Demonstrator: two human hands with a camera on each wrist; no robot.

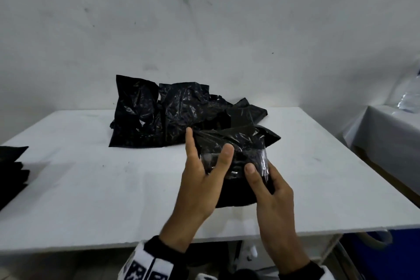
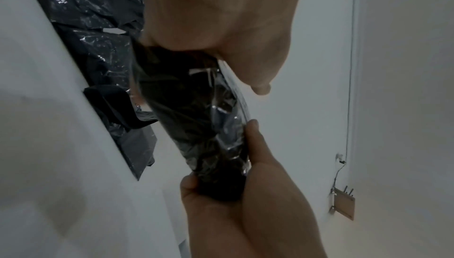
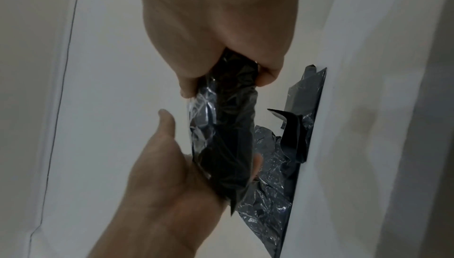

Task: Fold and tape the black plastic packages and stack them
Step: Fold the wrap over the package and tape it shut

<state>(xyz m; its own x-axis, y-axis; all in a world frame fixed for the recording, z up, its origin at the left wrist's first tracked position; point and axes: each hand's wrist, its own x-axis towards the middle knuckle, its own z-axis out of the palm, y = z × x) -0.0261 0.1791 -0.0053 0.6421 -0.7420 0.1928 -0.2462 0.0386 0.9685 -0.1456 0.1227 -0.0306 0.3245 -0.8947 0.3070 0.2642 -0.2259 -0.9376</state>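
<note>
Head view: above the white table [image 1: 91,188], the left hand [image 1: 200,179] and right hand [image 1: 270,193] both grip a folded glossy black plastic package [image 1: 236,143]. A heap of crumpled black bags [image 1: 172,116] lies at 11 o'clock from it, a stack of folded black packages [image 1: 12,166] at 9 o'clock.

Left wrist view: fingers and thumb clasp its lower end [image 2: 211,174].

Right wrist view: the same, thumb on clear tape [image 3: 199,126].

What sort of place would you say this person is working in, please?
Probably a small packing or order-dispatch workroom: a plain white table against a bare wall, a pile of black plastic packages on it, and a stack of finished ones at its left edge.
</note>
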